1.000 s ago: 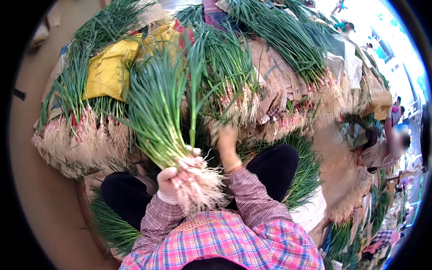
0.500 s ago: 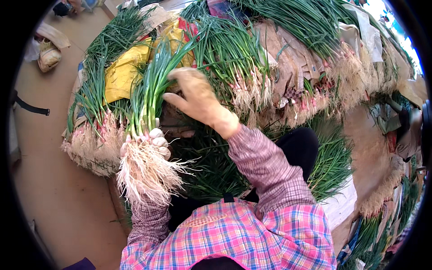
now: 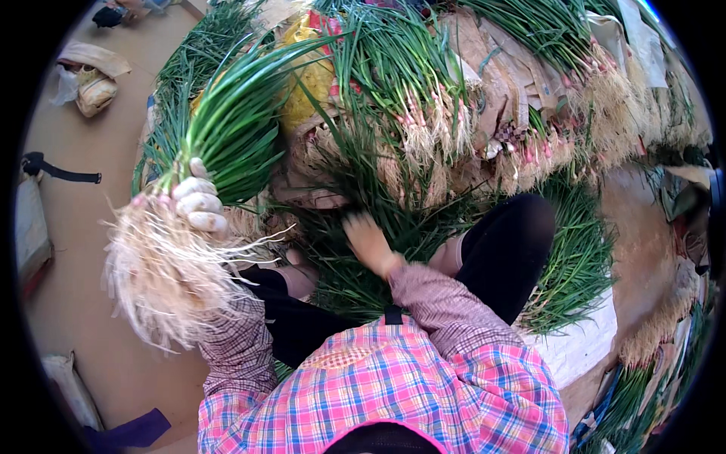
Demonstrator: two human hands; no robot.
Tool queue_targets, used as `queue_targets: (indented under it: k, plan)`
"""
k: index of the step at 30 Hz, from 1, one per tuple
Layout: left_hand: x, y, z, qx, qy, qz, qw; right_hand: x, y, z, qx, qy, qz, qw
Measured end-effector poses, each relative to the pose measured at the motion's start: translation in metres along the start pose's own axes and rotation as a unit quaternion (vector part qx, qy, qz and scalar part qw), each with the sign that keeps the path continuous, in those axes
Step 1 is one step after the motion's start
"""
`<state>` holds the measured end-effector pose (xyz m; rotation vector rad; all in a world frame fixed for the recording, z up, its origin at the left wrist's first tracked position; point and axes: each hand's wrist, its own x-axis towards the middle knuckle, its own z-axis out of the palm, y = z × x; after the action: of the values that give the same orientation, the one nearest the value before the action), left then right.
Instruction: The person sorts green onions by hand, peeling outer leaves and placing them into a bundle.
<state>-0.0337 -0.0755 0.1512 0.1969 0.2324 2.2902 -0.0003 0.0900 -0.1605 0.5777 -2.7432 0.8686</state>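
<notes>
A thick bunch of spring onions [image 3: 242, 113] is raised at the left, long pale roots hanging toward me and green leaves fanning away to the upper right. Around its stems, just above the pinkish bulbs, my left hand [image 3: 199, 200] is closed, in a whitish glove. My right hand [image 3: 367, 238], in a tan glove, reaches low between my knees over loose green leaves [image 3: 340, 284]. Motion smears its fingers, so their grip cannot be made out. Blurred dark green leaves [image 3: 344, 155] stand just beyond it.
More spring onions [image 3: 423, 106] lie in a row ahead, roots toward me, over yellow and brown sacking [image 3: 484, 68]. Leaves heap beside my right knee on a white sheet [image 3: 582, 340]. Bags [image 3: 94, 87] and a black strap [image 3: 68, 172] lie on the left floor.
My left hand has swung the bunch leftward and tilted it, its leaves now leaning right. My right hand has left the bunch's leaves and dropped down between my knees.
</notes>
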Motion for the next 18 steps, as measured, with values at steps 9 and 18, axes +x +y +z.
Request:
queue_targets:
  k: [9,18]
  plan:
    - [-0.001,-0.03,0.114,0.146,0.018,0.152,0.977,0.007,0.007,-0.034,0.085,-0.423,0.036,0.902]
    - [-0.055,-0.06,0.15,0.34,0.027,0.222,0.913,0.182,-0.045,-0.238,0.434,0.246,0.029,0.866]
